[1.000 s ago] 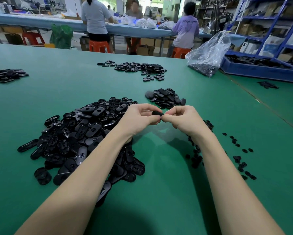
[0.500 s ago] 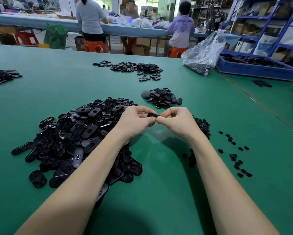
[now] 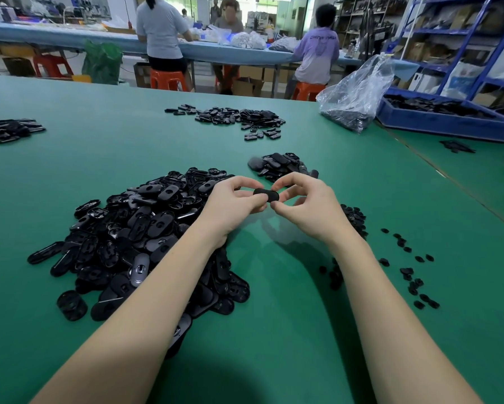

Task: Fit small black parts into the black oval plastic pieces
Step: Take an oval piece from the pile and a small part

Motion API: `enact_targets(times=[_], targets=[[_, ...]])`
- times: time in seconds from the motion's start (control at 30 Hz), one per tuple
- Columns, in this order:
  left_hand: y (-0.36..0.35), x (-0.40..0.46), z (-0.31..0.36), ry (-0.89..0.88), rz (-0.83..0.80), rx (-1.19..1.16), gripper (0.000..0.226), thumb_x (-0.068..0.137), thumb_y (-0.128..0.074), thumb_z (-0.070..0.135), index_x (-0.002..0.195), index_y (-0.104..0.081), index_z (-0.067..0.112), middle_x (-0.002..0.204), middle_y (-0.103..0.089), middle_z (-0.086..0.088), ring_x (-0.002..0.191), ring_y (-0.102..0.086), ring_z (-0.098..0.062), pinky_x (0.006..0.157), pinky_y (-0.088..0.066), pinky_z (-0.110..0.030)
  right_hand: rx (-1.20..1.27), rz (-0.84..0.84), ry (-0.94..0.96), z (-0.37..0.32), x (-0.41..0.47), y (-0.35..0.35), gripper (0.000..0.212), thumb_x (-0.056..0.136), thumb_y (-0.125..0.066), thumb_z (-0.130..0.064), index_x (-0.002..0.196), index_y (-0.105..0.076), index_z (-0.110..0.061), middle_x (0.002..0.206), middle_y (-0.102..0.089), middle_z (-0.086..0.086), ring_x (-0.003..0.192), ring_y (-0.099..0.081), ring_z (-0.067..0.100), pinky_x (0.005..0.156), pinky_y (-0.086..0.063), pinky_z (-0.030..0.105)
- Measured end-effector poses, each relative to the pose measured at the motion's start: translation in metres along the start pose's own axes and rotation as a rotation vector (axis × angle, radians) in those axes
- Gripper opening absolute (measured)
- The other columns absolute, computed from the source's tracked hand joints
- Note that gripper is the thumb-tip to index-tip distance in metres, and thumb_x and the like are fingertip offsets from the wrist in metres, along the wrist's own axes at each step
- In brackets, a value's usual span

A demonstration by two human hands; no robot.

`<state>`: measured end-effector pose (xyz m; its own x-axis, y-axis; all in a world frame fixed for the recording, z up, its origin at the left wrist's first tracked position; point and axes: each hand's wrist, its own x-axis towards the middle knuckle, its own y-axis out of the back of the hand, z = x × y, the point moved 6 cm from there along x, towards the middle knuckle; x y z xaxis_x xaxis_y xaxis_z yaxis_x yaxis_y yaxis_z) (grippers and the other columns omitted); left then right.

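- Green table [image 3: 274,330]: a broad work surface filling the view, with a second long bench, seated workers on orange stools and blue shelving beyond its far edge
- Large heap of black oval plastic pieces [image 3: 134,240]: lies left of centre toward the near edge, partly under the left forearm
- Clear plastic bag [image 3: 358,94]: stands near the far right corner, just beside a blue tray [image 3: 448,123] of dark parts
- Far pile [image 3: 239,119]: spread out toward the far edge; another small pile [image 3: 8,131] lies at the left edge
- Small stack of pieces [image 3: 279,166]: sits just beyond the two hands
- Small black parts [image 3: 411,272]: scattered loosely toward the right edge, with a denser cluster [image 3: 354,218] beside the right wrist
- Left hand [image 3: 233,204]: fingers curled, pinching the left end of the held piece
- Right hand [image 3: 306,205]: thumb and fingertips pinching the right end of the same piece
- Held oval piece [image 3: 265,195]: raised above the table at its middle, between both hands; whether a small part is already seated in it cannot be told
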<state>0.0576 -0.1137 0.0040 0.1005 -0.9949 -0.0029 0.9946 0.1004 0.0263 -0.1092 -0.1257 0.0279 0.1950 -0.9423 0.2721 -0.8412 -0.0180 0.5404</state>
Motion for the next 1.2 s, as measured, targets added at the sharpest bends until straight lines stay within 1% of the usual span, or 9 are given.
enact_targets(times=[0.07, 0.13, 0.23, 0.37, 0.47, 0.53, 0.7, 1.0, 1.2], targets=[[-0.002, 0.002, -0.002, 0.011, -0.003, -0.03, 0.018, 0.086, -0.069, 0.001, 0.099, -0.069, 0.013, 0.082, -0.078, -0.005, 0.073, -0.073, -0.015, 0.088, -0.059, -0.031, -0.069, 0.036, 0.009, 0.002, 0.0, 0.0, 0.017, 0.081, -0.08, -0.026, 0.09, -0.069, -0.037, 0.074, -0.071, -0.017, 0.048, -0.049, 0.001, 0.054, -0.043, 0.018], [-0.002, 0.004, -0.004, 0.013, 0.018, -0.033, 0.017, 0.087, -0.07, 0.007, 0.102, -0.068, 0.014, 0.079, -0.078, -0.002, 0.075, -0.073, -0.017, 0.093, -0.058, -0.036, -0.12, 0.071, -0.031, 0.007, 0.001, 0.003, 0.014, 0.081, -0.079, -0.033, 0.091, -0.069, -0.037, 0.075, -0.071, -0.021, 0.052, -0.054, -0.002, 0.061, -0.049, 0.025], [-0.004, 0.005, -0.007, 0.014, -0.005, 0.135, 0.014, 0.088, -0.072, 0.021, 0.101, -0.067, 0.017, 0.079, -0.076, -0.001, 0.081, -0.073, -0.022, 0.093, -0.058, -0.044, -0.213, 0.2, -0.126, 0.019, 0.005, 0.022, 0.012, 0.081, -0.076, -0.042, 0.09, -0.072, -0.035, 0.076, -0.071, -0.021, 0.072, -0.063, -0.001, 0.07, -0.051, 0.028], [-0.009, 0.004, -0.012, -0.025, -0.14, 0.577, 0.011, 0.084, -0.074, 0.035, 0.092, -0.07, 0.028, 0.09, -0.074, 0.011, 0.088, -0.069, -0.005, 0.088, -0.054, -0.024, -0.293, 0.291, -0.271, 0.034, 0.017, 0.037, 0.014, 0.081, -0.074, -0.046, 0.089, -0.073, -0.034, 0.082, -0.071, -0.021, 0.091, -0.067, 0.009, 0.066, -0.042, 0.025], [-0.008, 0.004, -0.01, -0.041, -0.115, 0.613, 0.012, 0.085, -0.073, 0.036, 0.094, -0.069, 0.029, 0.089, -0.072, 0.015, 0.086, -0.066, 0.002, 0.076, -0.046, -0.01, -0.358, 0.271, -0.313, 0.038, 0.041, 0.039, 0.022, 0.084, -0.074, -0.05, 0.097, -0.076, -0.031, 0.098, -0.075, -0.011, 0.102, -0.067, 0.018, 0.076, -0.043, 0.027], [-0.008, 0.004, -0.011, -0.033, -0.108, 0.596, 0.012, 0.086, -0.073, 0.035, 0.095, -0.07, 0.028, 0.09, -0.071, 0.015, 0.086, -0.065, 0.004, 0.072, -0.044, -0.007, -0.394, 0.265, -0.349, 0.041, 0.059, 0.041, 0.026, 0.084, -0.075, -0.049, 0.101, -0.077, -0.03, 0.108, -0.075, -0.004, 0.106, -0.066, 0.023, 0.079, -0.042, 0.028], [-0.007, 0.005, -0.012, -0.027, -0.105, 0.592, 0.014, 0.087, -0.073, 0.036, 0.097, -0.07, 0.028, 0.091, -0.07, 0.015, 0.087, -0.065, 0.003, 0.072, -0.044, -0.007, -0.46, 0.182, -0.409, 0.05, 0.084, 0.034, 0.029, 0.083, -0.076, -0.044, 0.106, -0.078, -0.028, 0.113, -0.074, 0.0, 0.106, -0.066, 0.026, 0.079, -0.042, 0.028], [-0.007, 0.003, -0.011, -0.033, -0.104, 0.615, 0.014, 0.086, -0.072, 0.037, 0.097, -0.069, 0.029, 0.09, -0.069, 0.016, 0.086, -0.063, 0.006, 0.071, -0.042, -0.008, -0.426, 0.205, -0.363, 0.044, 0.076, 0.028, 0.021, 0.083, -0.073, -0.044, 0.1, -0.073, -0.031, 0.109, -0.073, -0.004, 0.106, -0.066, 0.023, 0.078, -0.04, 0.027], [-0.009, 0.001, -0.009, -0.069, -0.087, 0.645, 0.014, 0.086, -0.073, 0.034, 0.097, -0.07, 0.026, 0.088, -0.07, 0.014, 0.08, -0.063, 0.005, 0.075, -0.045, -0.005, -0.397, 0.124, -0.225, 0.027, 0.033, 0.007, 0.005, 0.083, -0.068, -0.037, 0.082, -0.072, -0.034, 0.083, -0.07, -0.018, 0.09, -0.066, 0.015, 0.072, -0.046, 0.027]])
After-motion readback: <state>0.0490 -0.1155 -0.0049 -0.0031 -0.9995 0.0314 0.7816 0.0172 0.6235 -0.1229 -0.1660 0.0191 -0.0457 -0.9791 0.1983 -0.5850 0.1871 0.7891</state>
